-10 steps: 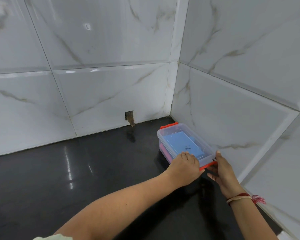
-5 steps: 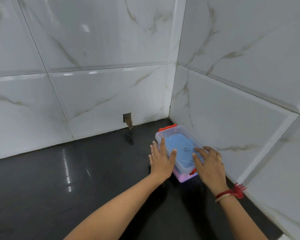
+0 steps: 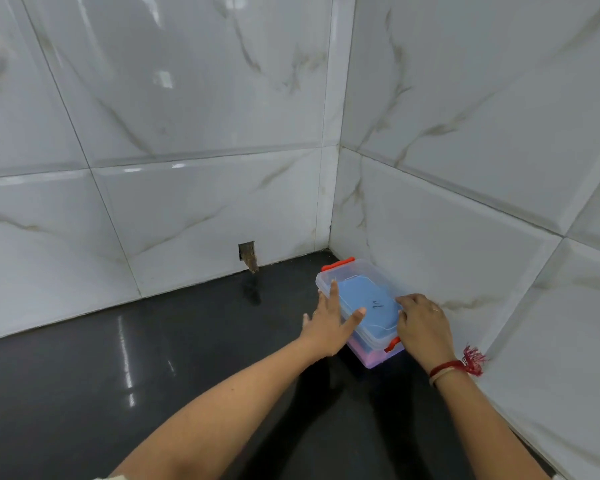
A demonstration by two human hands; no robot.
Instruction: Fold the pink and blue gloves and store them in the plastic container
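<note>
A clear plastic container with orange latches stands on the black counter, close to the right wall near the corner. Its lid is on. Through the lid I see blue glove material, and pink shows through the near lower wall. My left hand lies against the container's left side, fingers spread, thumb on the lid. My right hand rests on the near right part of the lid, fingers bent, covering that corner by the near latch.
White marble-look tiled walls meet in a corner just behind the container. A small square hole with a brown stub sits low in the back wall. The glossy black counter stretches to the left and toward me.
Both hands left the near latch end and moved onto the lid and sides. The container now sits slightly nearer the right wall and corner.
</note>
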